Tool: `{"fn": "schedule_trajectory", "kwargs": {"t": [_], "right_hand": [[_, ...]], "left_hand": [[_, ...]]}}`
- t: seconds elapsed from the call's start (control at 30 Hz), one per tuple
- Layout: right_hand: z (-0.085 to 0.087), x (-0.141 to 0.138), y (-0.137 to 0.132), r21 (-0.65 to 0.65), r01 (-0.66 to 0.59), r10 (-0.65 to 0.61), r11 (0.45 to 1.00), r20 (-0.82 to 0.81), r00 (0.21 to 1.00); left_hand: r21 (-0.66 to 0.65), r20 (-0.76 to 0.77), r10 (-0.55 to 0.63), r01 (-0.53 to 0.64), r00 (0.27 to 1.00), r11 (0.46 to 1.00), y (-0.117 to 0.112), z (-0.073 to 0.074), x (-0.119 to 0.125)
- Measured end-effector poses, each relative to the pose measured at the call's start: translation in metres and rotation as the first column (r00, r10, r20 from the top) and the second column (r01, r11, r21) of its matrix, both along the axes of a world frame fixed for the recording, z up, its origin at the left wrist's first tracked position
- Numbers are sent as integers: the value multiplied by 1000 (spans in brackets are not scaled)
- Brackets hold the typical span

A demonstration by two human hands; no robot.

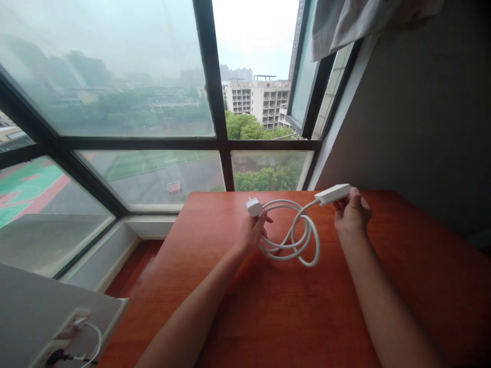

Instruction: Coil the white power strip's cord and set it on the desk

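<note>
My left hand (253, 232) is closed around the white plug (253, 206) at one end of a white cable (303, 240). The cable lies in loose loops on the reddish wooden table (276, 312) between my hands. My right hand (351, 213) grips the white power strip (333, 193) at the cable's other end and holds it just above the table, near the far edge.
Large windows with dark frames (215, 102) stand behind the table. A dark wall (422, 112) runs along the right side. At the lower left, a grey surface carries wall sockets (69, 332) with a white charger plugged in. A cloth (360, 20) hangs at the top right.
</note>
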State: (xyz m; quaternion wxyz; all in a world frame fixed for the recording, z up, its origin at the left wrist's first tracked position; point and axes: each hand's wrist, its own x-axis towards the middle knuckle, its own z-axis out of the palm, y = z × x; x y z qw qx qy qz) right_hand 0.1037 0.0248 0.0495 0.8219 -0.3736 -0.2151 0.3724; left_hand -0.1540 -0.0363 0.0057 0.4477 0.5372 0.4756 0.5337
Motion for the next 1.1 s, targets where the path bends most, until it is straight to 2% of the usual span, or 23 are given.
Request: {"fn": "schedule_trajectory", "kwargs": {"t": [0.07, 0.2, 0.27, 0.33, 0.43, 0.5, 0.57, 0.67, 0.73, 0.8, 0.87, 0.97, 1.03, 1.1], "right_hand": [[-12, 5, -3, -13, 9, -9, 1000, -20, 1000], [-29, 8, -8, -28, 7, -8, 1000, -54, 999], [-35, 9, -7, -37, -2, 0, 999, -75, 997], [-39, 9, -6, -57, -17, 12, 998, -100, 995], [-45, 11, -6, -75, -37, 28, 997, -118, 993], [-48, 12, -7, -71, -39, 31, 997, -105, 994], [-50, 13, -8, -75, -37, 30, 997, -88, 996], [-54, 13, -9, -85, -46, 42, 995, -55, 998], [-55, 12, -9, -86, -55, 53, 995, -20, 998], [-57, 11, -8, -83, -68, 68, 994, 6, 998], [-59, 11, -8, -80, -82, 84, 993, 12, 996], [-63, 11, -7, -93, -109, 111, 990, 14, 994], [-66, 11, -7, -117, -139, 143, 983, 30, 989], [-69, 11, -7, -146, -176, 186, 974, 54, 981]], "left_hand": [[10, 1, 16, -16, 1000, 1000, -1, -2, 2], [58, -22, 124, -123, 992, 991, -3, -3, 0], [206, -125, 175, -147, 977, 968, -3, 0, -2], [400, -259, 248, -130, 933, 907, -4, 3, -6], [589, -447, 334, -8, 830, 808, -6, 9, -13], [640, -569, 364, 120, 738, 759, -6, 12, -18], [655, -675, 416, 235, 610, 718, -6, 13, -22], [617, -776, 463, 361, 429, 699, -4, 14, -25], [582, -806, 437, 395, 400, 711, -4, 13, -25], [560, -803, 380, 361, 459, 746, -4, 12, -25], [551, -749, 333, 259, 572, 793, -5, 9, -25], [494, -607, 314, 36, 730, 869, -6, 4, -27], [398, -482, 328, -131, 812, 908, -4, 1, -27], [274, -332, 335, -249, 882, 929, -3, 0, -26]]}}
